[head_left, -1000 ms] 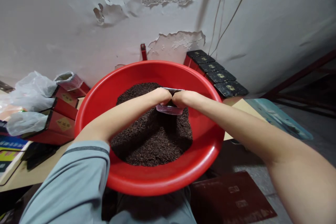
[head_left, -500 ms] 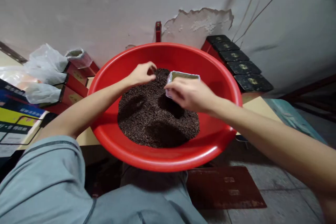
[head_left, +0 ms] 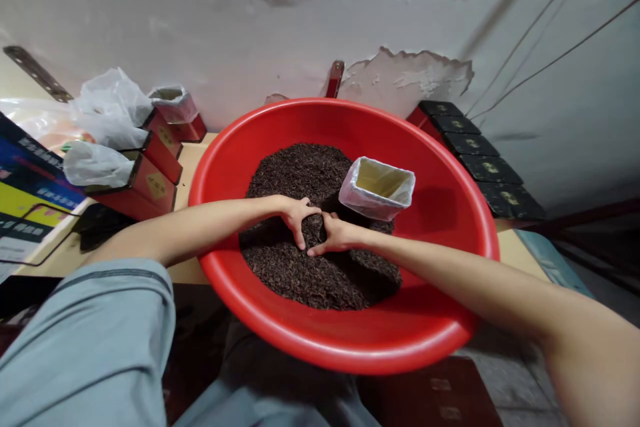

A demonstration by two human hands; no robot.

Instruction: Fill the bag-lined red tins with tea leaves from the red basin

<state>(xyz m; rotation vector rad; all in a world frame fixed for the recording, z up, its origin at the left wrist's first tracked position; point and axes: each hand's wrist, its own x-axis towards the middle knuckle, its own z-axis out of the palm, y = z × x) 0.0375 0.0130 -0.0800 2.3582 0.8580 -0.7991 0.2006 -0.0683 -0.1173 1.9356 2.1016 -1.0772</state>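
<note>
A wide red basin (head_left: 440, 167) holds a heap of dark, dry tea leaves (head_left: 300, 280). Over the middle of the heap, my left hand (head_left: 299, 217) and my right hand (head_left: 337, 232) face each other with fingertips nearly meeting. Both are cupped round a small mound of leaves, thumbs towards me and fingers partly sunk in it. Behind my right hand stands an open container (head_left: 367, 200) lined with clear plastic, slightly tilted on the leaves and touched by neither hand. No leaves show in the part of its inside that I see.
At left stand red tins (head_left: 150, 187) with plastic bags (head_left: 97, 163) in their mouths and a lined tin (head_left: 175, 110) behind. Black-lidded tins (head_left: 493, 167) line up at right. A peeling wall (head_left: 200, 33) rises behind the basin.
My right hand has let go of the lined container, which now stands on the leaves at the right. Both hands have come together in the heap. The view has shifted slightly.
</note>
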